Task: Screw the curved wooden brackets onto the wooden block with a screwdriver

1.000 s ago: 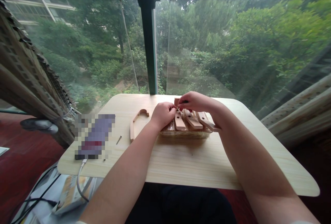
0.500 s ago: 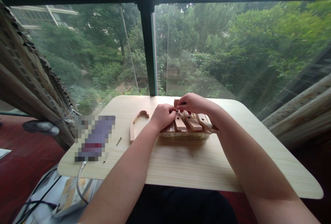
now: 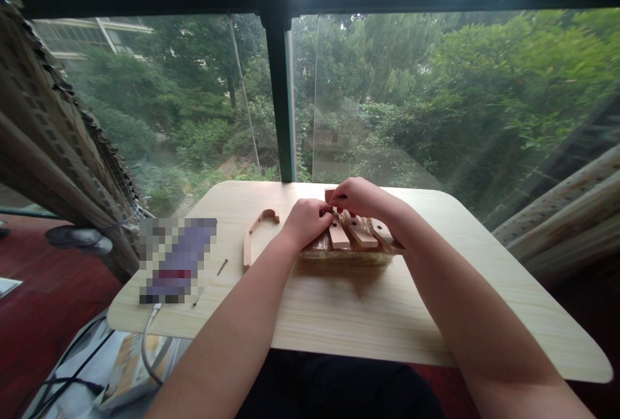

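Note:
Several light wooden pieces with dark holes (image 3: 340,237) lie side by side on a box-like bundle in clear wrap (image 3: 349,255) on the table. My left hand (image 3: 307,217) rests at the bundle's left end, its fingers bent together at the top of the leftmost visible piece. Just beyond, my right hand (image 3: 356,197) reaches over the pieces with its fingertips pinched close to my left fingertips. Something small and dark shows between the fingertips, too small to make out. A curved wooden piece (image 3: 247,245) lies left of my left forearm.
A screw (image 3: 222,266) and another small thin item (image 3: 196,298) lie on the pale tabletop (image 3: 368,322). A blurred-out phone-like device (image 3: 181,261) with a cable (image 3: 146,335) is at the left edge. A window stands behind the table.
The view has tilted slightly, so the scene sits a little lower. Both hands stay together at the wooden pieces, with only slight finger movement.

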Motion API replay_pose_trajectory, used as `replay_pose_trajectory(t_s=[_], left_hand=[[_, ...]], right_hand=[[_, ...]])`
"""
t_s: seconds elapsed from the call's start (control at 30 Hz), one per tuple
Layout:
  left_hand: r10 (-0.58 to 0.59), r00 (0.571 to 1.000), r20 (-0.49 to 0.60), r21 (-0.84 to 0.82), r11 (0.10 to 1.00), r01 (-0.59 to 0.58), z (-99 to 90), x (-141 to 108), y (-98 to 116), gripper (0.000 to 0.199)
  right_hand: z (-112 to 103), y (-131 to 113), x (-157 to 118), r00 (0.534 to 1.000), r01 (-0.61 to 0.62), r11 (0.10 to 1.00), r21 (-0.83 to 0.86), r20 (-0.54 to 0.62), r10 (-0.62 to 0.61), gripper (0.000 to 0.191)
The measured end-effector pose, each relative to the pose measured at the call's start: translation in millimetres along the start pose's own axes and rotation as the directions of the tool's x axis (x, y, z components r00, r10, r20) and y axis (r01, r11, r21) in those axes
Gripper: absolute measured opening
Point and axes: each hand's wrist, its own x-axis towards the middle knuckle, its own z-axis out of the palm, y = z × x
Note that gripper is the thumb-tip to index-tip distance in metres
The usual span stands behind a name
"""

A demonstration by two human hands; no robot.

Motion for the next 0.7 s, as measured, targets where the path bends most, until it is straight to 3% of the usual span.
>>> replay_pose_trajectory(t_s=[0.13, 0.3, 0.7], left_hand=[[0.007, 0.999, -0.035, 0.015, 1.000, -0.006, 3.0, -1.3, -0.6, 0.019], [0.036, 0.999, 0.002, 0.020, 0.999, -0.036, 2.5, 0.0, -1.2, 0.023], [0.016, 1.000, 0.000, -0.012, 1.000, -0.016, 1.8, 0.7, -2.1, 0.022]], right_hand=[[-0.2, 3.8, 0.5, 0.999, 0.049, 0.999, 0.006, 0.006, -0.049, 0.021], [-3.1, 3.4, -2.0, 0.999, 0.039, 0.999, -0.022, -0.009, -0.040, 0.020], [-1.1, 9.6, 0.5, 0.994, 0.068, 0.996, 0.049, 0.077, -0.072, 0.022]])
